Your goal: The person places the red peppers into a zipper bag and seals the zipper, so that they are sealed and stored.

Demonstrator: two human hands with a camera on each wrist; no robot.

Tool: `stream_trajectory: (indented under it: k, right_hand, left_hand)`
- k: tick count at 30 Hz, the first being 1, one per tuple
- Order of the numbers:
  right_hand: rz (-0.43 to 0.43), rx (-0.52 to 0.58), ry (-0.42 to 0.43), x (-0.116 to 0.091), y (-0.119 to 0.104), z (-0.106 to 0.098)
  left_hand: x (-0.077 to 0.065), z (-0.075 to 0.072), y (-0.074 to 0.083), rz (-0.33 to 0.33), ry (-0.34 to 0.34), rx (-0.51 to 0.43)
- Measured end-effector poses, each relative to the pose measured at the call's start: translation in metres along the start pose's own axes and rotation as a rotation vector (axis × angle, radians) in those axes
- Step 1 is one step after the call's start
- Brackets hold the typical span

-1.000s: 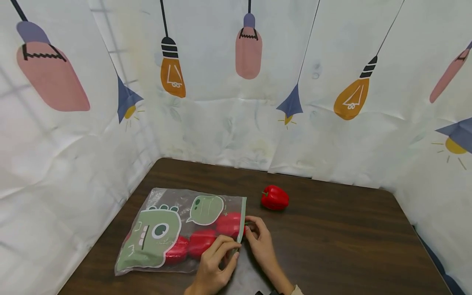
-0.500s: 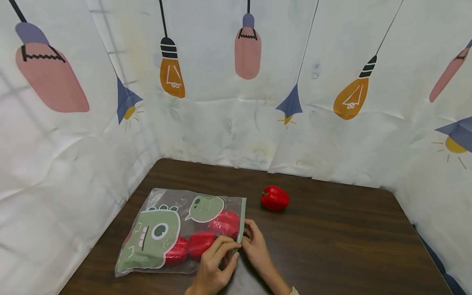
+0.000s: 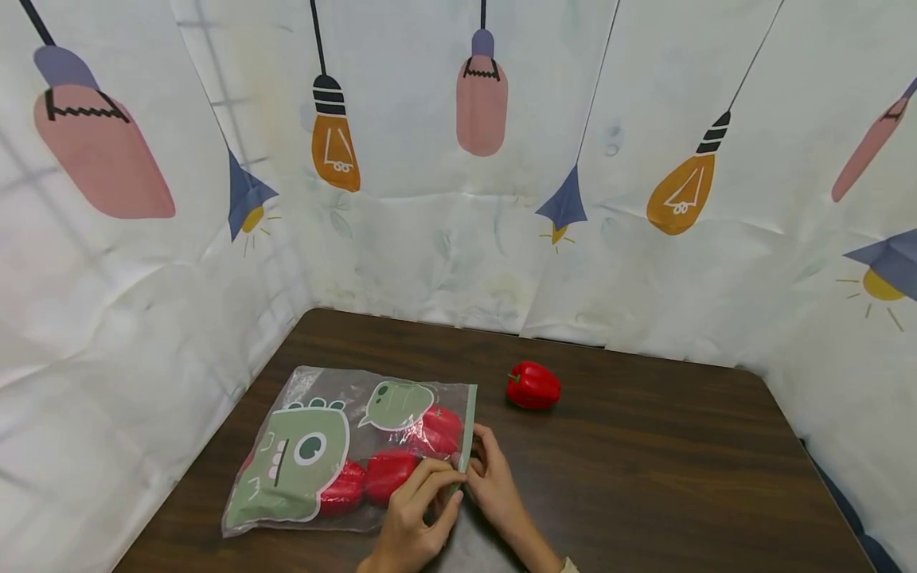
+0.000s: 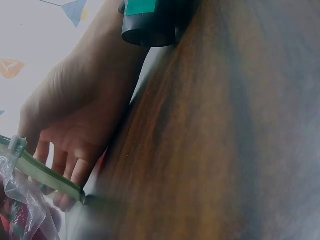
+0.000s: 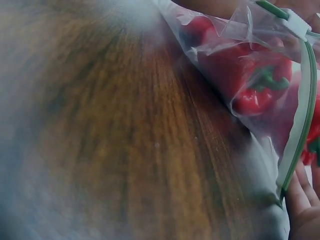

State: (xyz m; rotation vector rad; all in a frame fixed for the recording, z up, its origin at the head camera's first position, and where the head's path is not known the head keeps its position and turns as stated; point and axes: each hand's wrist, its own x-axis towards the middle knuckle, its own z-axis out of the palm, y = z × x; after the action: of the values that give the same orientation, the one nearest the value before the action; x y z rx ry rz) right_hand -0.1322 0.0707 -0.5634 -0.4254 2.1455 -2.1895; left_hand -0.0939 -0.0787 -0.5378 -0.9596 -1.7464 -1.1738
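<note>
A clear plastic slider zip bag [image 3: 322, 382] with a green cartoon monster print lies on the table, its green-edged mouth to the right. Inside are several red bell peppers [image 3: 390, 476]. My left hand [image 3: 415, 513] pinches the near end of the bag's mouth, close to the white slider [image 5: 295, 24]. My right hand [image 3: 497, 485] is at the opening, fingers extended at the green zip strip [image 4: 47, 175] and fingertips partly hidden by it. Just inside the mouth sits one bell pepper [image 3: 440, 430], its green stem [image 5: 315, 146] toward the opening.
Another red bell pepper [image 3: 533, 386] lies outside the bag, beyond my right hand. The dark wood table [image 3: 680, 461] extends to the right. A white curtain [image 3: 430, 247] printed with lamps hangs behind and along the sides.
The pepper at the mouth has moved left, farther into the bag. My right hand has followed it slightly left and down, while my left hand keeps its hold on the bag.
</note>
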Motion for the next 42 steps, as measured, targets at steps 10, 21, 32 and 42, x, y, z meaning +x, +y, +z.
stream_trajectory:
  k: [10,21,32,42]
  right_hand:
    - [-0.068,-0.126,0.075,0.003,0.005,-0.002]
    - [-0.009,0.02,0.024,0.006,-0.001,0.001]
    - [-0.06,0.055,-0.013,0.014,-0.001,0.0]
    - [-0.007,0.131,-0.112,0.016,-0.001,0.002]
  left_hand:
    - [0.003,0.0,0.001,0.009,0.005,-0.004]
    - [-0.005,0.001,-0.004,-0.002,-0.011,-0.01]
    - [-0.008,0.002,-0.009,0.022,-0.024,-0.081]
    - [-0.008,-0.002,-0.008,0.011,-0.025,-0.066]
